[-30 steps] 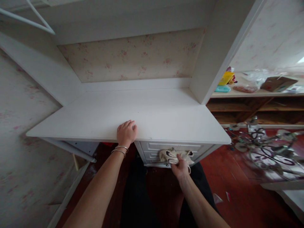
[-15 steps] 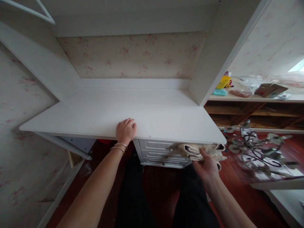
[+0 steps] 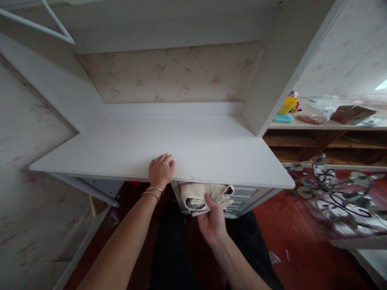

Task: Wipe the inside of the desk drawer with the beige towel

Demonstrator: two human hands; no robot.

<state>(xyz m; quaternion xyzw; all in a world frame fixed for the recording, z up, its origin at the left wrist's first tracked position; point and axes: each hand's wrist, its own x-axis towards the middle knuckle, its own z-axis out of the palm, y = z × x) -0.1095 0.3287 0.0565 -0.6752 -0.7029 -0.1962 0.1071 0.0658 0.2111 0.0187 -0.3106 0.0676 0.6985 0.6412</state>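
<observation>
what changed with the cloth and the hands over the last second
The right hand carried the bunched cloth rightward along the drawer fronts, then back left to their left end. The left hand stayed flat on the desk's front edge.

Two hands (image 3: 161, 171), one cloth (image 3: 202, 196), two bracelets (image 3: 153, 191), one desk (image 3: 211, 149)

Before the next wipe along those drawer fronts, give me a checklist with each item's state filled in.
1. Cloth gripped by right hand: ok, fingers closed on the folded bundle.
2. Cloth against the drawer fronts: cannot tell, it is at them but contact is hidden.
3. Left hand braced on the desktop edge: ok, resting flat.
4. Drawers shut: ok, the visible fronts sit flush.
5. Clean cloth face outward: cannot tell, dark marks show at the folds.
</observation>
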